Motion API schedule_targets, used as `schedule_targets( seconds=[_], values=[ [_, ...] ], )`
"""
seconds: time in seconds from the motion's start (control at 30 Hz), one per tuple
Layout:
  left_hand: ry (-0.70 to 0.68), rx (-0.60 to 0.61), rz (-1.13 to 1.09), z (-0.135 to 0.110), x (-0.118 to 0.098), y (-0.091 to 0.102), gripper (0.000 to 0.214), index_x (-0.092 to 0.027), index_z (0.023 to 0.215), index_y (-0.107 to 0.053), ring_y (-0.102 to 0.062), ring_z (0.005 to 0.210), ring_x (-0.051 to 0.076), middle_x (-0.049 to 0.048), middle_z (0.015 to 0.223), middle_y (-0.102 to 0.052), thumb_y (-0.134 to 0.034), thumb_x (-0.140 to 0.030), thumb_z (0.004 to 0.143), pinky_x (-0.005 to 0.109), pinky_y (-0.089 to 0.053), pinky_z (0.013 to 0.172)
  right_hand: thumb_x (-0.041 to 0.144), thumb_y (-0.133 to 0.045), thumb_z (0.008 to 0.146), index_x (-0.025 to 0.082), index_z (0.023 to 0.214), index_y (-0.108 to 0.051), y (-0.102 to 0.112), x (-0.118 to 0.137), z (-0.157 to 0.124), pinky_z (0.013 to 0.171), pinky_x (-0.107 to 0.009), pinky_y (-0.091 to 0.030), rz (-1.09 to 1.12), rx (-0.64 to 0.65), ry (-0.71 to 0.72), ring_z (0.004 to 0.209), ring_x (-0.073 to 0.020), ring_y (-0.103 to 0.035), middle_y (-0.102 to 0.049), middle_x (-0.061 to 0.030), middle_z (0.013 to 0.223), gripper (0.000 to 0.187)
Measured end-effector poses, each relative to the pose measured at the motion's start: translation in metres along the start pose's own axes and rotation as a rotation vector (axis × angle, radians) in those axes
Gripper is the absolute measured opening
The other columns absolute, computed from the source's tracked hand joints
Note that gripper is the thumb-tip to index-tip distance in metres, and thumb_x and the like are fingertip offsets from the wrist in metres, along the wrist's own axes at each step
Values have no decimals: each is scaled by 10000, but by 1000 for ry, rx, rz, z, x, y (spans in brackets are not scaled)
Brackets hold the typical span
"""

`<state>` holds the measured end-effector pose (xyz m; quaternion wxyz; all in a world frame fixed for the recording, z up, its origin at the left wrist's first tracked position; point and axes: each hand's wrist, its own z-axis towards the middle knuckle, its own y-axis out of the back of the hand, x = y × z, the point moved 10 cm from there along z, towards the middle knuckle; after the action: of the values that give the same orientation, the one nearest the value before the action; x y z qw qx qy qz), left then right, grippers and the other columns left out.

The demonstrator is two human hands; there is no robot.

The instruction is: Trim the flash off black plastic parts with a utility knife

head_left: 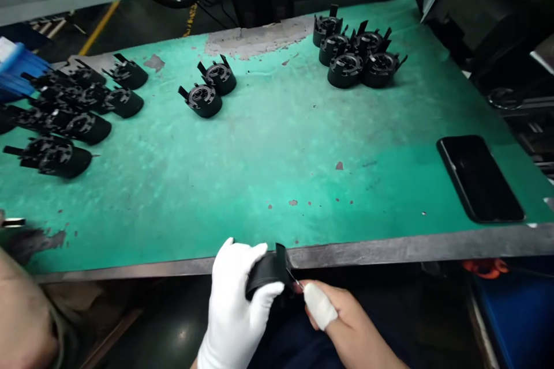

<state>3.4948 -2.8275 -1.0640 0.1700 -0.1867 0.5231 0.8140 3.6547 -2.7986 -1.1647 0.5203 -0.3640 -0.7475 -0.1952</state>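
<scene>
In a white glove, my left hand (236, 294) is wrapped round a black round plastic part (267, 272) at the table's front edge. One flat tab of the part sticks up beyond my fingers. My right hand (331, 311) is bare except for a white cover on the thumb. It pinches a thin metal tool (298, 283) whose tip reaches the right side of the part. The tool's exact kind is too small to make out, and my palm and glove hide much of the part.
Similar black parts stand on the green table (268, 155): a cluster (69, 121) at left, a pair (205, 98) at the middle, a group (346, 69) at back right. A phone (480, 179) lies at right. Another person's arm (23, 311) is at lower left, near a blue bin (21, 72) behind.
</scene>
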Motion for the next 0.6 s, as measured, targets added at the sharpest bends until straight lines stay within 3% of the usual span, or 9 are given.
schedule_targets(
  seconds=[0.2,0.4,0.5,0.6],
  values=[
    [-33,2,10,2,-1,-2,426,-108,1279,-557,-579,1133,250,141,1161,-604,-524,-434,1006,506,-292,1221,535,-438,1021,194,852,-707,-5,3,16,777,-331,-471,19,-11,36,760,-206,-542,-613,-32,757,466],
    [-71,33,-12,3,2,-7,443,-88,1249,-569,-560,1143,260,148,1156,-612,-540,-449,995,520,-264,1240,519,-432,1023,184,824,-706,-4,7,21,781,-330,-492,26,-12,60,780,-223,-582,-636,-44,759,477],
    [-71,45,-28,2,5,-8,433,-77,1234,-580,-555,1146,276,158,1153,-612,-552,-434,991,549,-273,1229,510,-420,1026,181,804,-665,-4,10,25,774,-323,-466,5,-3,46,784,-215,-561,-618,-42,778,466],
    [-73,33,-44,0,6,-8,433,-87,1239,-582,-556,1148,285,160,1156,-616,-564,-437,984,563,-286,1218,522,-411,1027,188,708,-529,-4,8,29,696,-302,-398,20,-10,5,714,-172,-455,-497,-8,716,477]
  ],
)
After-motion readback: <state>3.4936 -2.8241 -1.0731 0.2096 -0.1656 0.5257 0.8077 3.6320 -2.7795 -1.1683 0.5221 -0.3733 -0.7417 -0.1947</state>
